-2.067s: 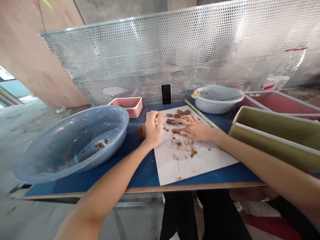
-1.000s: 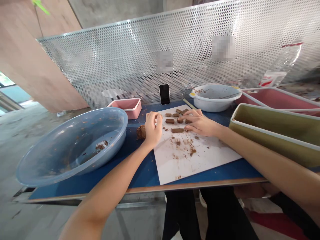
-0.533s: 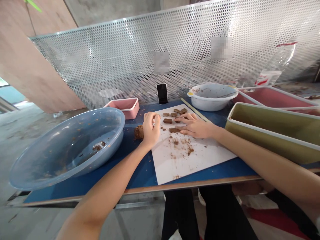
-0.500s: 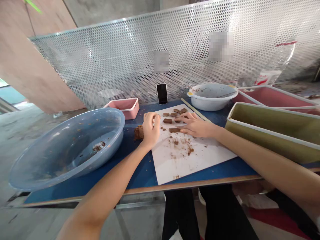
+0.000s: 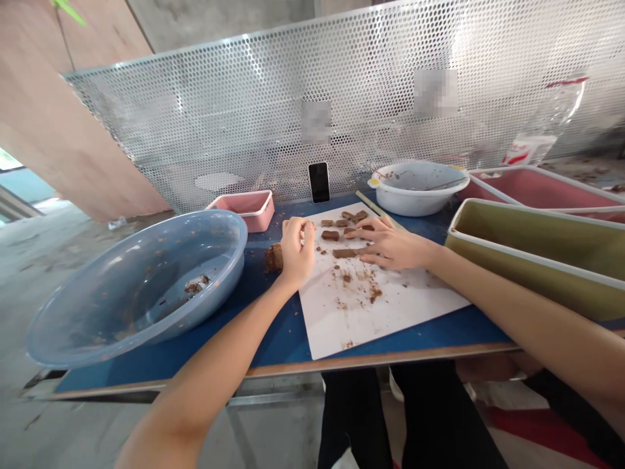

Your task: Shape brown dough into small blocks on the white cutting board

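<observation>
A white sheet (image 5: 385, 306) lies on the blue table with several small brown clay-like blocks (image 5: 330, 235) at its far end and crumbs in the middle. My right hand (image 5: 390, 244) rests flat on the sheet, fingers spread and touching one block (image 5: 344, 253). At the sheet's left edge my left hand (image 5: 297, 251) is curled into a fist; what it holds is hidden. A brown lump (image 5: 274, 258) sits just left of that hand.
A big blue basin (image 5: 122, 312) with brown residue fills the left. A pink tray (image 5: 247, 207), an upright phone (image 5: 319, 182) and a white bowl (image 5: 420, 189) stand at the back before a perforated metal screen. Olive (image 5: 532, 257) and pink (image 5: 541, 189) bins stand on the right.
My right hand has shifted slightly among the blocks, its fingers lying flatter by the near block. The left fist stays put. The camera view has swayed a little.
</observation>
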Motion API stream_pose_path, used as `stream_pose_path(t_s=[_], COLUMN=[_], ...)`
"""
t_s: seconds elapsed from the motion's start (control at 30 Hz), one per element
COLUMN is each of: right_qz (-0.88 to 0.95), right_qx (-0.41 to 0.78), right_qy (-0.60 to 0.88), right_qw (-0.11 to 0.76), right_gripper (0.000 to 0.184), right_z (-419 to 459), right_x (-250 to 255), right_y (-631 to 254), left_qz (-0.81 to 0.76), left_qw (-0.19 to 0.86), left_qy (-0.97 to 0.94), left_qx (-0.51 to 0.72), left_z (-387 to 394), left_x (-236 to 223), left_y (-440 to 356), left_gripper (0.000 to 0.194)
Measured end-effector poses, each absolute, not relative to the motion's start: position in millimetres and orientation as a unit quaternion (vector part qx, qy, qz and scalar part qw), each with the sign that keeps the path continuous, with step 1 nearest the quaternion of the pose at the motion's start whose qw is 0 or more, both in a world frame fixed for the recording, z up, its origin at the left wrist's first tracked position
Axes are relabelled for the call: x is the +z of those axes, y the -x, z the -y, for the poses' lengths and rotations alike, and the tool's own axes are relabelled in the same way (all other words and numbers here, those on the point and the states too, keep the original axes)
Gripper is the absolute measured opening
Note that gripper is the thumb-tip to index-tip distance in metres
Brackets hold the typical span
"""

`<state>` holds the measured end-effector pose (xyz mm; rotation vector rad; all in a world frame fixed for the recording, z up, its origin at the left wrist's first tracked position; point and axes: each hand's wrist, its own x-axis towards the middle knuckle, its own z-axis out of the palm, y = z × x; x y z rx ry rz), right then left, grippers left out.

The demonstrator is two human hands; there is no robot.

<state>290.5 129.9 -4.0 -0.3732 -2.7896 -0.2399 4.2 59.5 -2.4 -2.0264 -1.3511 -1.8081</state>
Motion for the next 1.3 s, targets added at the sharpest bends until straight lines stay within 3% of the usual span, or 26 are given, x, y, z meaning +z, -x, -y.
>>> stream_pose_path(t_s=[0.4, 0.87, 1.3], right_qz=[0.97, 0.972, 0.97], right_qx=[-0.078, -0.093, -0.012], right_qy=[0.143, 0.167, 0.185], right_qw=[0.181, 0.139, 0.157], right_gripper=[0.045, 0.045, 0.049], right_z=[-126.4, -117.7, -113.6], right_x=[-6.6, -4.0, 1.1], right_y=[-285.0, -275.3, -271.1], left_qz=[0.445, 0.437, 0.45], left_qw=[0.057, 0.05, 0.048], left_qy=[0.669, 0.674, 0.67], left_qx=[-0.593, -0.593, -0.589], left_z=[-59.6, -59.4, -58.0], left_x=[-2.0, -3.2, -2.6], left_y=[-4.5, -5.0, -6.5], left_gripper=[0.036, 0.035, 0.04])
